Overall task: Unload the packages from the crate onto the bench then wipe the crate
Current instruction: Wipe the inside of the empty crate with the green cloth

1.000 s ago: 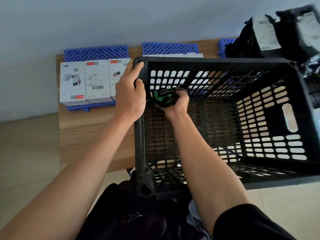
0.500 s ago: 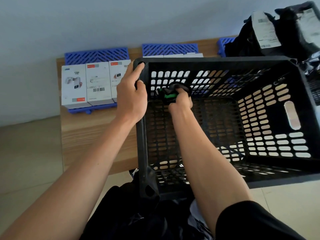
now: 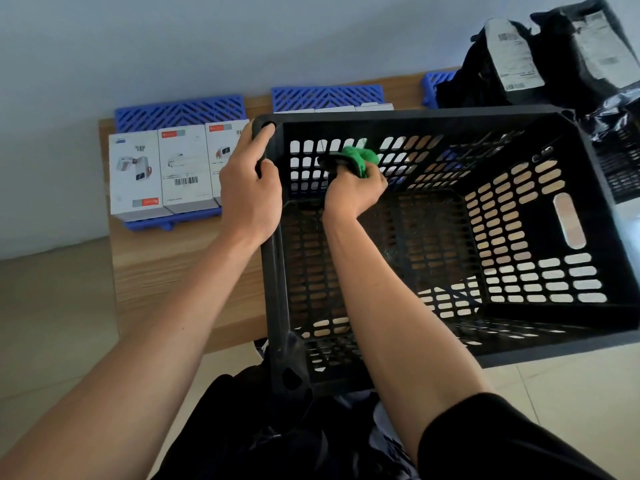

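Observation:
A black slotted plastic crate (image 3: 571, 216) rests on the wooden bench (image 3: 180, 271), with nothing inside but my arm. My left hand (image 3: 251, 188) grips the crate's left rim near its far corner. My right hand (image 3: 353, 192) is inside the crate and holds a green and black cloth (image 3: 356, 159) against the far wall. Three white boxed packages (image 3: 166, 171) lie side by side on a blue tray (image 3: 180, 112) at the bench's left. More white packages (image 3: 346, 108) lie behind the crate, mostly hidden.
Black plastic mail bags (image 3: 554, 53) with white labels are piled at the bench's far right. Another blue tray (image 3: 327, 97) lies behind the crate and a third (image 3: 436, 83) peeks out beside the bags. A grey wall stands behind the bench. Dark bags lie on the floor near me.
My right hand has moved the cloth up and to the right along the far wall inside the crate. My left hand keeps the same hold on the rim.

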`<state>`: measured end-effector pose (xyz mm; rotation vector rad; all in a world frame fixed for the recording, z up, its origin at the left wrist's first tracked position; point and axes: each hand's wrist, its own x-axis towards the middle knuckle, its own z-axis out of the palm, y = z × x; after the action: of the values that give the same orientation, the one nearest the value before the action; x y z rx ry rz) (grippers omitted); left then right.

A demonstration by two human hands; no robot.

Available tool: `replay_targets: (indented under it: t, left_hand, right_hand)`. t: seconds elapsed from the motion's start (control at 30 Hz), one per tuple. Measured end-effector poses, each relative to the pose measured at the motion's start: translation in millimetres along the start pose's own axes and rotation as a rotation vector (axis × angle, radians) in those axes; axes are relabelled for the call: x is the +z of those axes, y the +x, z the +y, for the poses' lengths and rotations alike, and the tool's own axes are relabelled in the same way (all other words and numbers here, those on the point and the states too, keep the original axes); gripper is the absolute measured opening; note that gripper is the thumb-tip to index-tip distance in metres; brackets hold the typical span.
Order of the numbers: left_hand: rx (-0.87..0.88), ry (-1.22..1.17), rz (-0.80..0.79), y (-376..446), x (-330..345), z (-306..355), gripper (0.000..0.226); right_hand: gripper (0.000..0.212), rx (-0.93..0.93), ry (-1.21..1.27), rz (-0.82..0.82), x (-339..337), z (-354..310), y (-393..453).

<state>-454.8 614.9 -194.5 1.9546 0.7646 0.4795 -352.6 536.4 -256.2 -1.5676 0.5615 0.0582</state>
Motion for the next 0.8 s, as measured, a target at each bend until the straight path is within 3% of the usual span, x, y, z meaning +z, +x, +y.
replay_targets:
  t: [0.2,0.4,0.5,0.63,0.8]
  left_hand:
    - [-0.012,-0.022,0.011,1,0,-1,0.051]
    - [0.024,0.037,0.024,0,0,-1,0.050]
    - [0.122,0.281,0.007,2,0,4,0.055]
    - [0.412,0.735,-0.077,4,11,18,0.063]
    - [0.584,0.843,-0.200,18,51,40,0.070]
  right_hand:
    - [0.019,-0.011,-0.216,-0.106,-21,17,18]
    - [0.029,-0.206,-0.048,0.117,-46,-3,30]
    - [0.038,-0.348,0.000,0.150,-51,-17,35]
    - [0.049,-0.430,-0.020,0.063,-48,-23,30]
    - [0.056,-0.495,-0.151,-0.019,-45,-18,24]
